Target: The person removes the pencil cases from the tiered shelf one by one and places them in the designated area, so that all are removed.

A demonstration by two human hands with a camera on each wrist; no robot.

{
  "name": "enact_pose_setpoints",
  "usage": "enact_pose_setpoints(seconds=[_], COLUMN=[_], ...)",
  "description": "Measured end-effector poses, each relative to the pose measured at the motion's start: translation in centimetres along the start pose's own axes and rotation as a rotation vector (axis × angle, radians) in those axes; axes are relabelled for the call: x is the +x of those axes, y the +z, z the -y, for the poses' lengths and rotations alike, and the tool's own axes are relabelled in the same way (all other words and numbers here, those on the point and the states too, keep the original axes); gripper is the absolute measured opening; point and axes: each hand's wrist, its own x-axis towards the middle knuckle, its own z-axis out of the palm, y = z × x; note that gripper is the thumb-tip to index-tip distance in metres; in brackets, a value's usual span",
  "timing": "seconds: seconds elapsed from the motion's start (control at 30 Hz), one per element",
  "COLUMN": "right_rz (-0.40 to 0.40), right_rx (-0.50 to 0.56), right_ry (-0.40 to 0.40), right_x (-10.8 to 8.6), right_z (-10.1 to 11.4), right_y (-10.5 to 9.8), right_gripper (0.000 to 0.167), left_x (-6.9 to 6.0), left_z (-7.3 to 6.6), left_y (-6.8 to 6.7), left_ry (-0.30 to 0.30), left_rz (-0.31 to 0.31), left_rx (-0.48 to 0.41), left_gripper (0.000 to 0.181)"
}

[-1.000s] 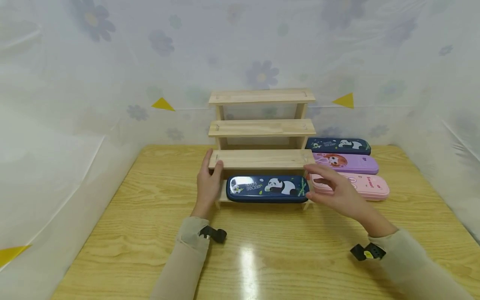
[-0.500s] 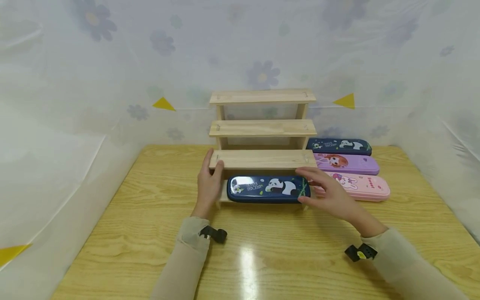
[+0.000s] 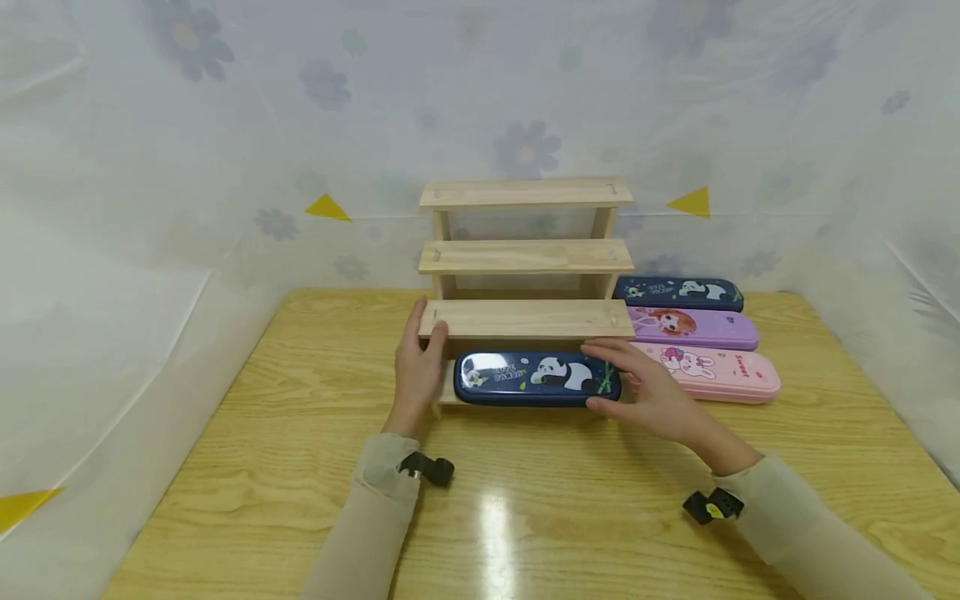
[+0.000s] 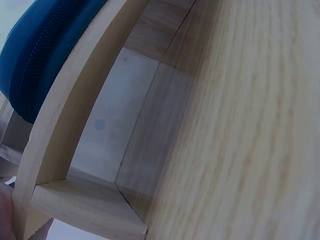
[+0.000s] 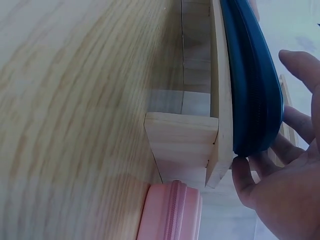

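Note:
A dark blue pencil case with a panda print lies flat on the lowest step of a pale wooden stepped rack. My left hand grips the rack's left side, thumb at the front of the second step from the bottom. In the left wrist view only a sliver of that hand shows, in the lower left corner. My right hand is at the case's right end, fingers behind and thumb over the front edge. In the right wrist view its fingers touch the end of the blue case, while the thumb stands apart.
Right of the rack lie a pink bunny pencil case, a purple one with a girl print and another dark blue panda case. The upper steps rise behind. White flowered sheeting surrounds the wooden table.
My right hand has moved left along the case's right end, uncovering more of the pink case. The blue case has shifted barely, if at all. My left hand stays where it was.

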Motion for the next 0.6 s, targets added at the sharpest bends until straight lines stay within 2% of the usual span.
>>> enact_pose_setpoints(seconds=[0.3, 0.6], right_rz=[0.003, 0.025], right_rx=[-0.040, -0.085], right_ry=[-0.003, 0.026], right_x=[0.08, 0.44], right_z=[-0.23, -0.34], right_y=[0.44, 0.90], right_gripper=[0.069, 0.074], left_x=[-0.13, 0.00], left_z=[-0.03, -0.14], left_y=[0.01, -0.04], left_ry=[-0.022, -0.018], left_rz=[0.000, 0.006], left_rx=[0.001, -0.010], left_gripper=[0.058, 0.058])
